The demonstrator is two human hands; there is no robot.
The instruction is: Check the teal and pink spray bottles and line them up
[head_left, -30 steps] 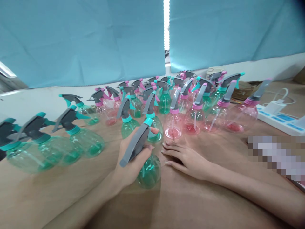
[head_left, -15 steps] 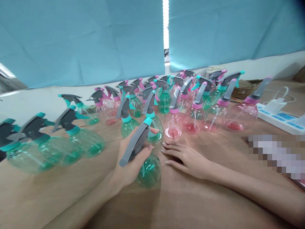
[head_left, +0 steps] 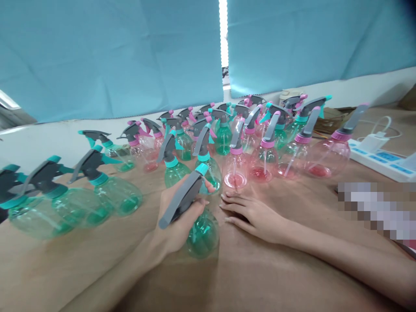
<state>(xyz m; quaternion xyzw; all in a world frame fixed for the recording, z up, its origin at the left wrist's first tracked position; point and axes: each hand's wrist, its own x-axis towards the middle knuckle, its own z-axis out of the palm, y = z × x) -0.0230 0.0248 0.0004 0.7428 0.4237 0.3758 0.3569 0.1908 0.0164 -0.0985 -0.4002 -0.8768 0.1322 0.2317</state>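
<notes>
Slightly below the centre of the frame, the left hand (head_left: 177, 219) is gripping a green spray bottle (head_left: 203, 236), the fingers curling around its upper part. Right of it, the right hand (head_left: 256, 212) is lying on the table (head_left: 253, 277), fingers stretched. Pink spray bottles (head_left: 234, 169) are standing just above this hand.

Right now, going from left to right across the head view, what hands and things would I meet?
Leftmost translucent green plastic spray bottle, left hand gripping a green plastic spray bottle with grey trigger, palm-down right hand, rightmost translucent pink plastic spray bottle, white plastic power strip.
</notes>
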